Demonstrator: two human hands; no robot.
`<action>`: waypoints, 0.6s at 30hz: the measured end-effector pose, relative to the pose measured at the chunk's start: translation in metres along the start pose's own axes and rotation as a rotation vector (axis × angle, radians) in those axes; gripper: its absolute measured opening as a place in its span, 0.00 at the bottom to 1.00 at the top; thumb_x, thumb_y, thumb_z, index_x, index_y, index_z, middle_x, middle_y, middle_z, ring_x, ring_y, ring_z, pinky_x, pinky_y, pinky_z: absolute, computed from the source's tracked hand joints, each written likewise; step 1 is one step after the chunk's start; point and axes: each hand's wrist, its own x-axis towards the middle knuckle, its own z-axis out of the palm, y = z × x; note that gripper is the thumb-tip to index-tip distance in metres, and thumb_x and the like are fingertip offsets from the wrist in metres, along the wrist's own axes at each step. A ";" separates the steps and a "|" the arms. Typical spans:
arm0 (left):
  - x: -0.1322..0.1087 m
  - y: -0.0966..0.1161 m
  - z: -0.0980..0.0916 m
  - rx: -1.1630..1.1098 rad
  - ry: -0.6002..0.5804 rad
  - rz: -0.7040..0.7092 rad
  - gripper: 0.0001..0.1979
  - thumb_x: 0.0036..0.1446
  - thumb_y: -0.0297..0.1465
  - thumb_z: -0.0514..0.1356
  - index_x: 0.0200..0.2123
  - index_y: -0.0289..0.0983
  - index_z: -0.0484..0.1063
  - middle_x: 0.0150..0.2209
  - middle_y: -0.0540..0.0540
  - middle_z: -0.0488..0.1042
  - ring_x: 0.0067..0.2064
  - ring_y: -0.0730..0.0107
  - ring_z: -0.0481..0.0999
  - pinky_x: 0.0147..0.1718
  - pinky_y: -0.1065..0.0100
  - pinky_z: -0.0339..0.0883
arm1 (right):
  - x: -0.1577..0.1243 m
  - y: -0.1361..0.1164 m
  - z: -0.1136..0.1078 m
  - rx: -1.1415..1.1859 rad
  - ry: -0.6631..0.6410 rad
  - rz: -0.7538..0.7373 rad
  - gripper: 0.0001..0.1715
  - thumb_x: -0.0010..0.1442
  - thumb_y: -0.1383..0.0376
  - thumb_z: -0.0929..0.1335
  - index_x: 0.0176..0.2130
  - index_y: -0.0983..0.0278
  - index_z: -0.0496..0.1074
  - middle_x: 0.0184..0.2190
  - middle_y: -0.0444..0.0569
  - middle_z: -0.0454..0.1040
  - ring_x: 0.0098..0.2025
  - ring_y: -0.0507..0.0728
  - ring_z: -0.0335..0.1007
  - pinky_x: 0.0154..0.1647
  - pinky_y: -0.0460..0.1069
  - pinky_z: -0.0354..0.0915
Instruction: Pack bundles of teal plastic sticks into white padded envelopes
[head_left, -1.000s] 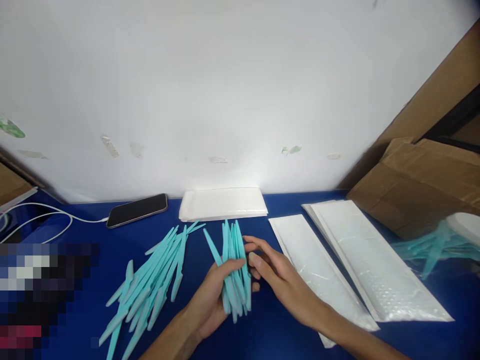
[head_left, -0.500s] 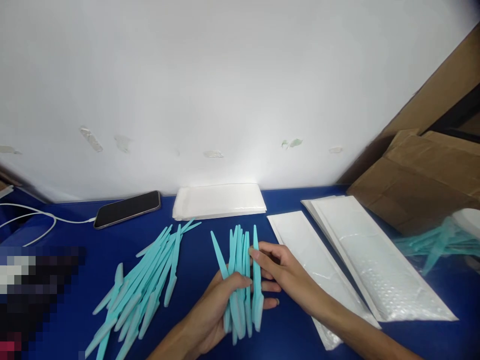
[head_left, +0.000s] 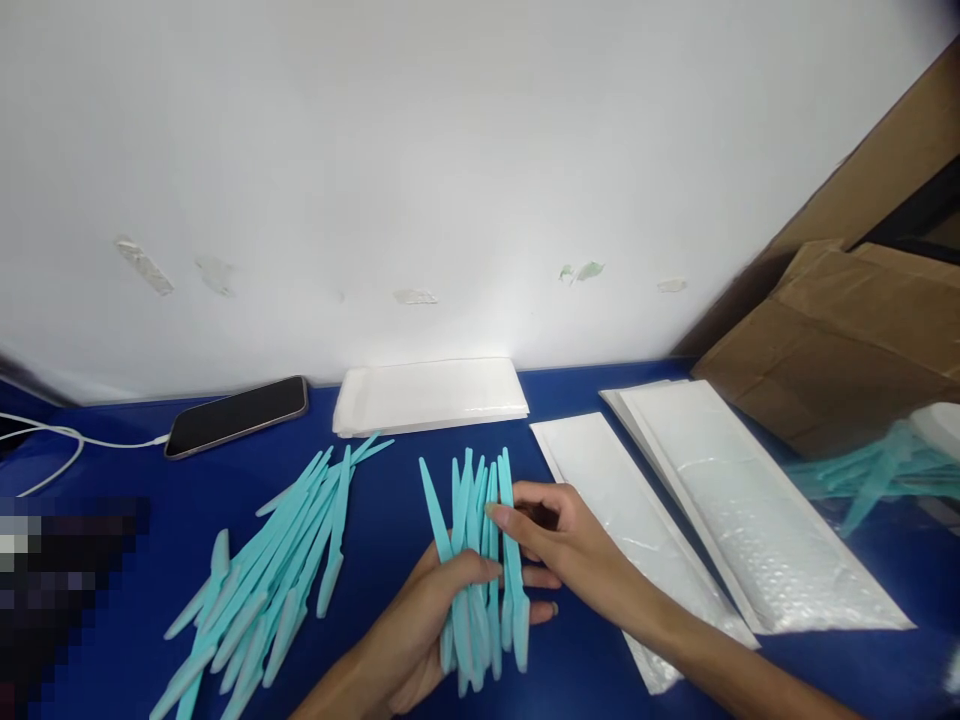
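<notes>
Head view: your left hand (head_left: 416, 635) clasps the bundle of slim turquoise plastic sticks (head_left: 469, 500); your right hand (head_left: 570, 545) pinches its right edge. They look light, stiff, probably slippery, so grip mid-length

One phone (head_left: 236, 415), one cable (head_left: 67, 440), one single bag (head_left: 622, 510). Two more lots of bags: a back stack (head_left: 431, 395) and a right stack (head_left: 750, 520). Teal sticks make three groups, pile (head_left: 270, 580), bunch (head_left: 480, 540) and heap (head_left: 862, 475), each too many to count.

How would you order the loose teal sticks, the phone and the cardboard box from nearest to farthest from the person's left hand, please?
From the left hand, which grips a bundle of teal sticks:
1. loose teal sticks, just to its left.
2. phone, back left.
3. cardboard box, far right.
</notes>
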 end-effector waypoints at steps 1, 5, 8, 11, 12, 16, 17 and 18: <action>0.000 0.001 0.001 -0.010 0.015 0.006 0.34 0.60 0.24 0.58 0.68 0.33 0.54 0.46 0.33 0.81 0.48 0.47 0.82 0.47 0.54 0.76 | 0.000 0.000 0.000 0.007 0.012 0.008 0.20 0.62 0.51 0.72 0.30 0.65 0.72 0.25 0.41 0.66 0.27 0.48 0.61 0.23 0.41 0.61; 0.001 0.002 0.001 -0.041 0.062 0.050 0.34 0.59 0.24 0.60 0.68 0.36 0.56 0.46 0.36 0.81 0.47 0.48 0.83 0.48 0.53 0.76 | 0.000 0.001 0.000 0.026 0.060 0.026 0.21 0.62 0.49 0.70 0.36 0.65 0.76 0.32 0.46 0.75 0.34 0.55 0.74 0.33 0.48 0.74; 0.002 0.002 0.000 -0.007 0.097 0.036 0.35 0.59 0.26 0.62 0.68 0.35 0.55 0.43 0.36 0.82 0.46 0.47 0.83 0.48 0.52 0.76 | 0.001 0.003 -0.001 0.009 0.083 0.035 0.22 0.61 0.49 0.71 0.33 0.66 0.74 0.30 0.45 0.76 0.31 0.53 0.73 0.30 0.47 0.75; 0.002 0.001 0.001 0.031 0.145 0.035 0.38 0.60 0.27 0.63 0.70 0.34 0.51 0.42 0.35 0.82 0.44 0.46 0.83 0.45 0.51 0.77 | 0.002 0.005 -0.001 -0.016 0.099 0.045 0.23 0.61 0.49 0.71 0.31 0.66 0.73 0.28 0.44 0.74 0.27 0.51 0.69 0.26 0.45 0.72; 0.002 0.000 0.002 0.029 0.157 0.046 0.39 0.60 0.27 0.63 0.70 0.35 0.50 0.42 0.35 0.82 0.44 0.46 0.83 0.45 0.51 0.77 | 0.002 0.006 -0.002 -0.028 0.102 0.046 0.22 0.61 0.49 0.71 0.32 0.66 0.73 0.28 0.44 0.73 0.27 0.51 0.68 0.26 0.45 0.72; 0.002 -0.001 0.002 0.008 0.160 0.064 0.40 0.60 0.26 0.64 0.70 0.35 0.48 0.43 0.35 0.82 0.44 0.48 0.83 0.46 0.53 0.77 | 0.002 0.008 -0.002 -0.103 0.125 0.025 0.18 0.61 0.51 0.72 0.34 0.65 0.75 0.27 0.42 0.72 0.28 0.51 0.68 0.26 0.44 0.70; 0.002 -0.001 0.001 0.000 0.149 0.058 0.40 0.60 0.26 0.63 0.70 0.36 0.49 0.43 0.35 0.82 0.44 0.49 0.83 0.46 0.53 0.77 | 0.003 0.008 -0.002 -0.122 0.128 0.011 0.18 0.62 0.52 0.71 0.34 0.64 0.74 0.27 0.42 0.72 0.28 0.51 0.67 0.26 0.43 0.69; 0.003 -0.001 0.000 -0.012 0.138 0.051 0.39 0.59 0.25 0.63 0.70 0.36 0.49 0.43 0.36 0.82 0.44 0.49 0.83 0.46 0.53 0.77 | 0.003 0.009 -0.002 -0.136 0.127 -0.003 0.18 0.63 0.52 0.70 0.33 0.64 0.73 0.27 0.42 0.72 0.28 0.51 0.67 0.26 0.43 0.69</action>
